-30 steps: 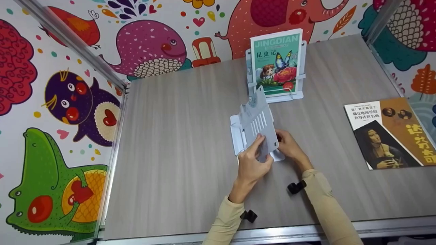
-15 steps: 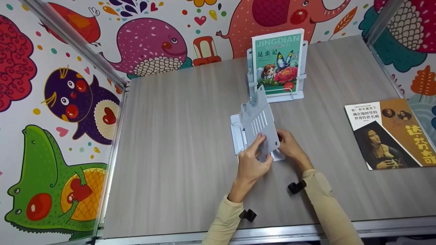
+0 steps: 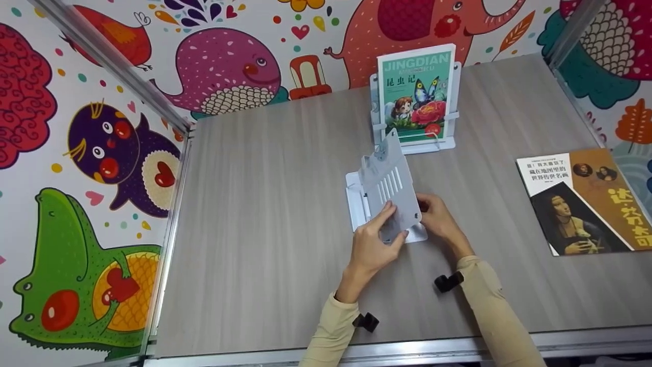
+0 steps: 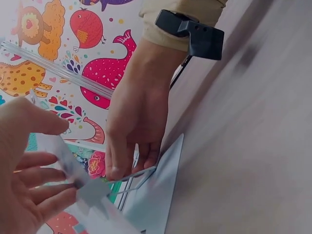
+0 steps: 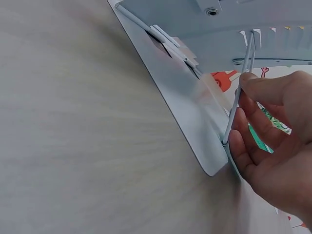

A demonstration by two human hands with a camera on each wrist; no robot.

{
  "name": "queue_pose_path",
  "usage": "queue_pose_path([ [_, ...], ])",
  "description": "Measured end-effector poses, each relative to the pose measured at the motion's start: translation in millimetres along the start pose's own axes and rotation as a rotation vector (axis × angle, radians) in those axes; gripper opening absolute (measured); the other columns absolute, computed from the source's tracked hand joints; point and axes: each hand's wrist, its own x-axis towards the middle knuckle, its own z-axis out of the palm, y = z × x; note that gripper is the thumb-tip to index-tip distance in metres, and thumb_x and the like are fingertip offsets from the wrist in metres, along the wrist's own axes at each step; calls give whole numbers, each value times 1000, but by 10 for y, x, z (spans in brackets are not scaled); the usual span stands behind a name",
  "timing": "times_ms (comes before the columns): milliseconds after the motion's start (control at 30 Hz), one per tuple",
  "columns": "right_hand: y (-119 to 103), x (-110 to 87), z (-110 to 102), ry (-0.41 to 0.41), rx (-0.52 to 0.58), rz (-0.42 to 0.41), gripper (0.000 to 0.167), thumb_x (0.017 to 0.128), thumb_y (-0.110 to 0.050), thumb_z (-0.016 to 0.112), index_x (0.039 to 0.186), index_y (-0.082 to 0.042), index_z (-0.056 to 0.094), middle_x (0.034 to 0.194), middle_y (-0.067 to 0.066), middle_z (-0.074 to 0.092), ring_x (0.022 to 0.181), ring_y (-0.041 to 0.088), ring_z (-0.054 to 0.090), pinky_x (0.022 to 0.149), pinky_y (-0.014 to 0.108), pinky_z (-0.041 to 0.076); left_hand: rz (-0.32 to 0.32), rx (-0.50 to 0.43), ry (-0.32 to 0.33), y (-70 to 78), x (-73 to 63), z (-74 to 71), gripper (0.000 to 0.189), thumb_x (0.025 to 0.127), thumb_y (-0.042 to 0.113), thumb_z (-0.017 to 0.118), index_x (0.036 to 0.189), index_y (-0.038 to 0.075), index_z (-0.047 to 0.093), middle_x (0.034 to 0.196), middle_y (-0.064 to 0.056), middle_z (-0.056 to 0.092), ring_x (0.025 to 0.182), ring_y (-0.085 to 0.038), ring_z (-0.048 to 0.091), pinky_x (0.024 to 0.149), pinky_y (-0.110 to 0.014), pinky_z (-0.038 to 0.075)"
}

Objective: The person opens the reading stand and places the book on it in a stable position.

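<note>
A pale blue-grey book stand [image 3: 395,186] stands on the table in front of the person, its slotted back panel tilted up from a flat base [image 5: 170,90]. My left hand [image 3: 374,247] grips the panel by its lower edge, fingers on the slotted face. Behind the panel, my right hand [image 5: 278,131] pinches a thin wire support leg [image 5: 234,109] between thumb and fingers. One end of that wire meets small notches on the panel's back; the other is at the base. In the head view the right hand's fingertips are partly hidden by the panel.
Farther back, a second stand [image 3: 448,145] holds an upright green book [image 3: 417,92] with a butterfly cover. A brown, white and black book [image 3: 586,201] lies flat at the right. A metal rail [image 3: 407,351] borders the table's front, and cartoon-printed walls stand behind and left.
The panel's lower right corner and my right hand have shifted very slightly to the right. Both hands keep their hold on the stand.
</note>
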Motion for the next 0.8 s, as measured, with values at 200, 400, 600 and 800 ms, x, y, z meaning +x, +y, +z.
queue_pose_path([
  [200,-33,-69,-50,117,-11,52,18,89,13,62,105,18,65,91,1,69,83,5,62,77,16,50,-40,-128,-21,-97,125,-135,36,93,12,70,126,-2,68,125,-16,71,114,-26,70,91,-29,59],
  [400,120,-184,-90,204,52,117,16,94,0,67,107,10,68,96,11,69,84,8,64,77,15,52,-90,-139,15,-324,411,-289,22,98,6,63,115,-2,74,110,-14,77,97,-23,76,84,-25,60],
  [600,80,-381,-74,290,163,133,17,95,-1,66,106,13,64,96,9,68,88,13,69,82,22,59,-116,-128,77,-525,696,-334,19,97,5,64,111,-2,76,106,-15,77,89,-23,76,79,-27,61],
  [800,-49,-515,42,331,209,39,16,97,-3,66,104,11,64,92,7,69,84,16,70,80,25,60,-169,-127,78,-614,963,-326,25,101,8,59,119,-3,72,121,-16,73,111,-26,72,96,-30,57],
])
